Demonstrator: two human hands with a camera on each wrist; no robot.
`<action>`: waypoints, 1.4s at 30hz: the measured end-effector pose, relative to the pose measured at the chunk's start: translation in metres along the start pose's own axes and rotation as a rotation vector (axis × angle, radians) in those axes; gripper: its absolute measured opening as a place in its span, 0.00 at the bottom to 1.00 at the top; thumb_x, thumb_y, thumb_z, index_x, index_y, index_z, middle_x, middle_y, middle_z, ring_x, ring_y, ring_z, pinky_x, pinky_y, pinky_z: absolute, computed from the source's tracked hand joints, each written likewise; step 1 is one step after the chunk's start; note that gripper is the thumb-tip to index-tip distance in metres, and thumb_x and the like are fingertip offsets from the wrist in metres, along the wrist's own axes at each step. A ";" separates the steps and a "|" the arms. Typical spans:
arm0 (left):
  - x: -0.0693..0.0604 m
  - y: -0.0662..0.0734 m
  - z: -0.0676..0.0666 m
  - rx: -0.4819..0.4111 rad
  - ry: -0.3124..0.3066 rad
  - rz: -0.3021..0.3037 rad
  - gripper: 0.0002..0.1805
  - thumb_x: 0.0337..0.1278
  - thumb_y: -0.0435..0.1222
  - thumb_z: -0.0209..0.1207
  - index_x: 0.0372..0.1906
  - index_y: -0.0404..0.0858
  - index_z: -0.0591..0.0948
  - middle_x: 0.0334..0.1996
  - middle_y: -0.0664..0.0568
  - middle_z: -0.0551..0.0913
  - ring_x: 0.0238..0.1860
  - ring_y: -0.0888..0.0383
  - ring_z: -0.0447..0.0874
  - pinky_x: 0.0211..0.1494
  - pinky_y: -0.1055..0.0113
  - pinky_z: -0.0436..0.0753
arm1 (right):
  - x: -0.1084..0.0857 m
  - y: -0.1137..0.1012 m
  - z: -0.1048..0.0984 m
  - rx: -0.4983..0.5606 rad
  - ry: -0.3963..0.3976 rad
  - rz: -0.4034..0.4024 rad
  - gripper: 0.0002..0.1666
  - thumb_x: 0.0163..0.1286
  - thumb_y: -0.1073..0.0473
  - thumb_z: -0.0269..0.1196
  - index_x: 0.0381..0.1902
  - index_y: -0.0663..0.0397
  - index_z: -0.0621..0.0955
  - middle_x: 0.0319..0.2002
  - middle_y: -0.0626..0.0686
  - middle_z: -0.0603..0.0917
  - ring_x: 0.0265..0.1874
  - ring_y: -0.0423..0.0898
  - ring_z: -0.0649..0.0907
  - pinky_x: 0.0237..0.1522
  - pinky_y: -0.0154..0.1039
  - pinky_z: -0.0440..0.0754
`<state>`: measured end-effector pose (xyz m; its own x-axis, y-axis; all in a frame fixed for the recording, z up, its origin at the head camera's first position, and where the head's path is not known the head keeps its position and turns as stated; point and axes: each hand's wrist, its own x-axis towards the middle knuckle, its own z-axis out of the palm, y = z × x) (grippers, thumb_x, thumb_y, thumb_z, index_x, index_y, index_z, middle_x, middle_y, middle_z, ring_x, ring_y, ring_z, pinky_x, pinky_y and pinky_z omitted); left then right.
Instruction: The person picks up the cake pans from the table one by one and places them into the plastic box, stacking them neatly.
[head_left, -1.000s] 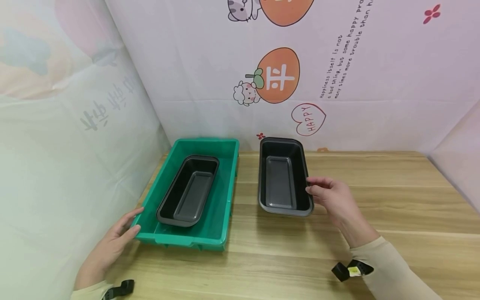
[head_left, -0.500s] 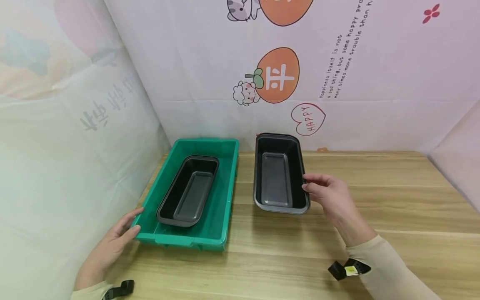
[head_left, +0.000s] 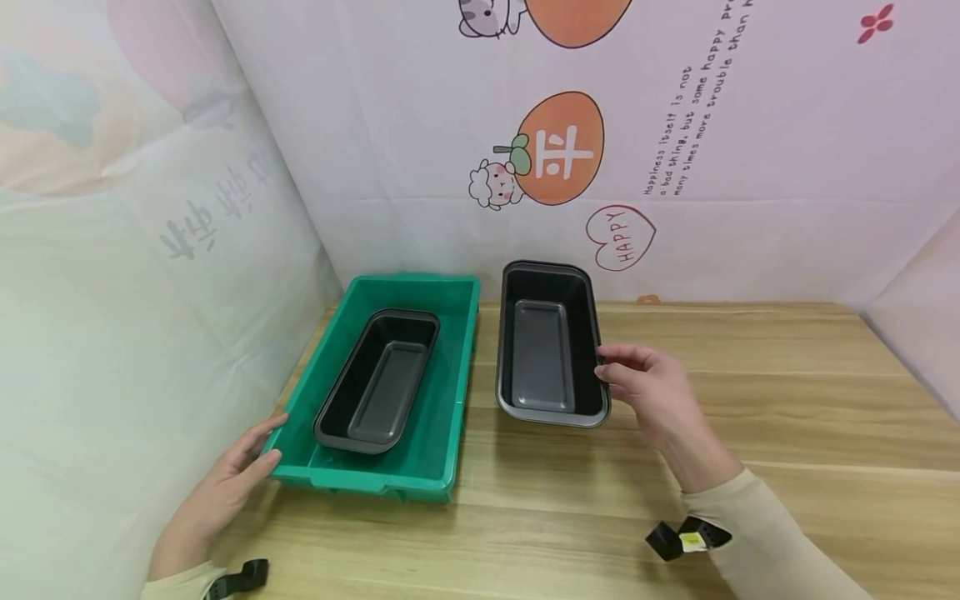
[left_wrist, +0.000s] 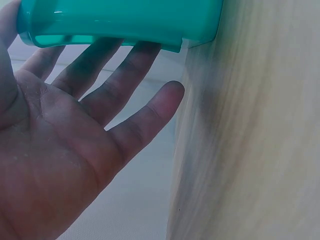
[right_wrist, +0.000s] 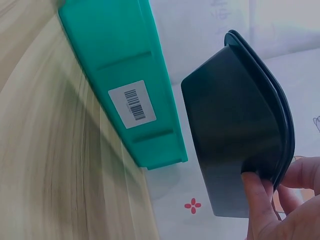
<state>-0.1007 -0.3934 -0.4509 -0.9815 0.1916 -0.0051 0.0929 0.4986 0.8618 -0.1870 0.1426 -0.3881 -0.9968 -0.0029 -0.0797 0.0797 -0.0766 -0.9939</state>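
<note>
My right hand pinches the right rim of a dark grey loaf pan, thumb and fingers on either side of it. That pan hangs above the table, right of a green tray. Its outer wall faces the right wrist view. Inside the tray lies a second loaf pan, set at a slant. With fairly straight fingers, my left hand touches the tray's front left corner. The left wrist view shows the fingers spread, several tips hidden behind the tray's edge.
A wooden table carries the tray. Behind it hangs a white printed cloth, with another pale cloth close along the left side. A barcode label is on the tray's side wall.
My right hand has carried the loaf pan leftward and slightly up, closer to the tray. My left hand, the tray and the pan inside it stay where they were.
</note>
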 end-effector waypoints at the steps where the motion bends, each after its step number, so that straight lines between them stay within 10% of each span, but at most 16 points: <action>1: 0.000 0.000 0.000 0.001 0.001 0.002 0.27 0.79 0.37 0.44 0.77 0.43 0.56 0.75 0.32 0.48 0.71 0.27 0.42 0.55 0.87 0.59 | 0.000 0.000 0.001 -0.002 -0.001 -0.002 0.19 0.66 0.72 0.61 0.54 0.74 0.75 0.38 0.51 0.79 0.36 0.41 0.82 0.40 0.35 0.82; 42: 0.000 0.002 0.000 0.023 0.015 -0.001 0.27 0.78 0.37 0.44 0.77 0.44 0.57 0.75 0.32 0.49 0.70 0.28 0.44 0.54 0.87 0.60 | 0.009 0.003 0.108 0.008 -0.098 0.013 0.17 0.62 0.73 0.62 0.51 0.68 0.81 0.44 0.61 0.81 0.37 0.49 0.84 0.40 0.39 0.84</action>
<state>-0.1002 -0.3925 -0.4492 -0.9839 0.1785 0.0013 0.0952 0.5186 0.8497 -0.1957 0.0343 -0.3834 -0.9913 -0.1015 -0.0840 0.0927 -0.0843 -0.9921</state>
